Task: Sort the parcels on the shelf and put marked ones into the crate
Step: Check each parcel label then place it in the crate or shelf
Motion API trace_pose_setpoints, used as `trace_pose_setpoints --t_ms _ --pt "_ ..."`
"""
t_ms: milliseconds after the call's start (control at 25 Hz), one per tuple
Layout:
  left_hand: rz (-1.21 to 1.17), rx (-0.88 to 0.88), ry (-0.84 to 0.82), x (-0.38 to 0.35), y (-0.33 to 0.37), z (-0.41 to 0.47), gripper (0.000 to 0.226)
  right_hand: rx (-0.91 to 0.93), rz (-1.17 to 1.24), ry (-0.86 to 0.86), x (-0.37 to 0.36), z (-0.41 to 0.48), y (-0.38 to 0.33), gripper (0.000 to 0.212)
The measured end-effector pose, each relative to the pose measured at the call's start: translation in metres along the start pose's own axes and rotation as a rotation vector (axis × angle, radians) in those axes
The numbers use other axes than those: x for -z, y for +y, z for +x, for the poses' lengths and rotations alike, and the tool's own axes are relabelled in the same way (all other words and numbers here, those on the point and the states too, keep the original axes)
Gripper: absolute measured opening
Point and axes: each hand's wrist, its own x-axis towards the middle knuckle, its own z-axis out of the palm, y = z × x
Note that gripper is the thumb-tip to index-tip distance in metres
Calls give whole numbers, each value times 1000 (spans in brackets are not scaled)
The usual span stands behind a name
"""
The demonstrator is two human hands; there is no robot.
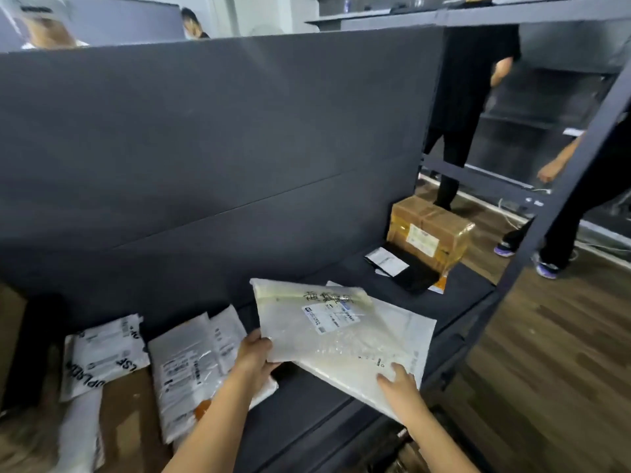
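Gripping the near left corner of a translucent white parcel (pixel 300 329), your left hand (pixel 254 356) is holding it tilted above the shelf (pixel 307 404), thumb on top and fingers curled beneath. The parcel is lying with its label face up, its long axis running away from that hand toward the back panel, and dark handwriting is showing along the far edge, just beyond the printed label.

Your right hand (pixel 399 384) is resting on a second, larger white mailer (pixel 406 332) that is lying under the held parcel. Its fingers are spread fairly flat on the mailer's near end, not curled round it. That mailer is angling from beyond your left hand down to your right hand, its near edge overhanging the shelf front.

Both forearms are reaching forward, the left coming in from lower left and the right from lower right.

Left of your left hand, a grey-white mailer (pixel 191 363) and a printed white mailer (pixel 102 356) are lying flat. Well beyond your right hand, a black parcel (pixel 415 278) with a white slip is sitting just in front of a tape-wrapped cardboard box (pixel 430 230).
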Motion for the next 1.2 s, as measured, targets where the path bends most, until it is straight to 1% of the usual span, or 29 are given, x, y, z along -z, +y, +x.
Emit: trace_pose_setpoints --t_ms 80,200,240,320,400,520,600,640,720,800,920,1000,1040,1080,1200 --pt "-10 -62 -6 28 -3 -26 41 -12 121 -39 -4 -21 7 51" --pt "-35 -144 -105 68 0 -62 40 -144 543 -116 -5 -46 8 46" --pt "-75 -157 -156 80 3 -73 39 -199 696 -149 -4 -51 7 48" --pt "-179 -193 -226 104 10 -96 38 -306 880 -223 -4 -63 4 57" --pt "-304 -243 -265 128 17 -114 37 -402 928 -303 -9 -75 -5 65" --pt "-405 -308 -337 149 36 -134 40 -439 755 -393 -21 -92 -19 70" --pt "-402 -335 -403 151 48 -143 42 -405 649 -500 -35 -104 -25 70" --pt "-410 -349 -444 153 55 -148 43 -387 641 -573 -46 -110 -29 68" --pt "-452 -368 -509 159 63 -154 46 -311 687 -681 -67 -121 -38 63" --pt "-483 -378 -554 168 71 -156 49 -208 774 -704 -78 -126 -52 52" --pt "-444 -382 -553 185 80 -153 47 -49 852 -622 -76 -119 -69 33" --pt "-338 -373 -485 200 85 -151 37 76 898 -502 -62 -111 -81 23" --pt "-280 -357 -448 207 88 -149 30 150 913 -440 -51 -108 -88 21" --pt "-214 -351 -410 211 91 -146 28 228 909 -386 -39 -106 -96 21" --pt "91 -430 -301 206 97 -138 29 436 788 -296 -7 -111 -119 24"
